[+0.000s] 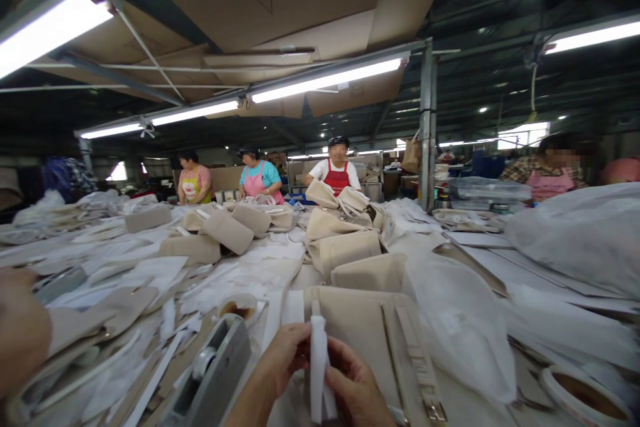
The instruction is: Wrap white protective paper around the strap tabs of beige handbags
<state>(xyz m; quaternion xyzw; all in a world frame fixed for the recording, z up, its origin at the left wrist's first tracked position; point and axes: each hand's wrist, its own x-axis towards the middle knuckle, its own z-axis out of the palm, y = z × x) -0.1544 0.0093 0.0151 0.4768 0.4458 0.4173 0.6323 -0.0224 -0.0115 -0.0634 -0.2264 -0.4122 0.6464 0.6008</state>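
Pinching a narrow white strip (318,373) between them, the left hand (283,357) and the right hand (353,390) hold it upright just above the near edge of the table (480,407); both sets of fingers are closed on the strip, thumbs toward each other, probably so that it stays taut and flat. Directly behind the hands lies a beige bag (360,320) with its strap (417,363) and metal buckle running down its right side, close enough to reach. A grey tape dispenser (213,373) sits just left of the left wrist, and a tape roll (585,393) lies well off to the right. Further beige bags (345,240) are heaped up the middle of the table among white paper wrappings (460,327), leaving little bare surface; the freest room is the small patch right under the hands. Other people in aprons (337,170) work at the far end. At the left edge a blurred shape may be another person's arm.
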